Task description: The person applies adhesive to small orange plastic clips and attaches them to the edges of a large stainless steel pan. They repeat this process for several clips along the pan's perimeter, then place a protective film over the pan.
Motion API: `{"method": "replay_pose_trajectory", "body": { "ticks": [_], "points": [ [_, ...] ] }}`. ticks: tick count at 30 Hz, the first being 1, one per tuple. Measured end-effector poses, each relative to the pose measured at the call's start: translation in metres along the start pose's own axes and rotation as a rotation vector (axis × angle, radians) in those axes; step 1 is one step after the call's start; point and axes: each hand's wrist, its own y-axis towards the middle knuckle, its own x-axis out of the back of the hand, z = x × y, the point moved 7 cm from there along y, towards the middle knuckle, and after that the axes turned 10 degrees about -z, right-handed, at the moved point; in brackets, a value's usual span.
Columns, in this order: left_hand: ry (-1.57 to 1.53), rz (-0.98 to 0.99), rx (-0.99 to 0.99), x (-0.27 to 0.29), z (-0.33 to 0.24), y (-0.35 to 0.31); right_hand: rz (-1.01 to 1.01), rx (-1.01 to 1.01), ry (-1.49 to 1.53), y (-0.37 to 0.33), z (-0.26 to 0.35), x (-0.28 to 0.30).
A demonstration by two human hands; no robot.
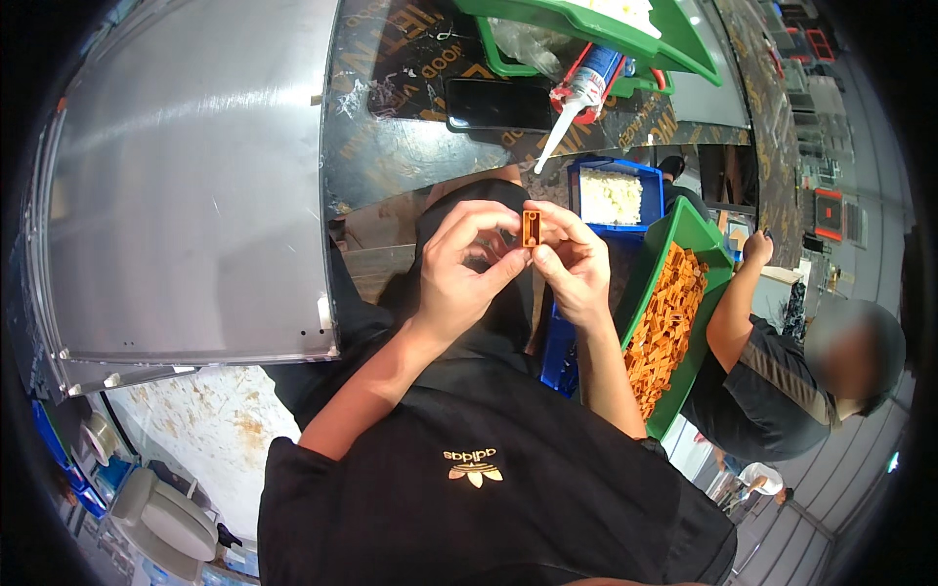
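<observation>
The hollow orange-brown block (532,229) is being held in mid-scene, with the dark tabletop (391,146) stretching beyond it, the long green bin (696,227) sitting to the right and the smaller blue bin (653,195) standing farther off, also rightward. The left hand (457,266) and right hand (578,273) are pinching it from either side, fingers nearly closed. It is looking light, stiff and perhaps slick, its long outer walls offering the surest hold.

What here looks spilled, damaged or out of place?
Whitish bits on the dark bench, left of the phone, look like debris. Brown blotches stain the pale surface at lower left. The held orange piece is too small to judge.
</observation>
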Motion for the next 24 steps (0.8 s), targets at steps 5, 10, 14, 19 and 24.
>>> {"method": "replay_pose_trajectory", "body": {
  "ticks": [5,10,14,19,24],
  "points": [
    [-0.003,-0.074,0.156,0.020,0.057,-0.019,-0.290,-0.101,0.071,0.004,-0.037,0.012],
    [0.001,-0.093,0.540,0.055,0.148,-0.034,-0.420,-0.136,0.090,0.008,-0.056,0.013],
    [0.119,-0.019,0.420,0.062,0.161,-0.029,-0.442,-0.107,0.107,0.011,-0.051,0.009],
    [0.085,-0.029,0.491,0.059,0.164,-0.028,-0.525,-0.133,0.146,0.017,-0.051,0.014],
    [0.066,-0.047,0.544,0.062,0.167,-0.028,-0.482,-0.141,0.109,0.015,-0.051,0.009]
  ]
}}
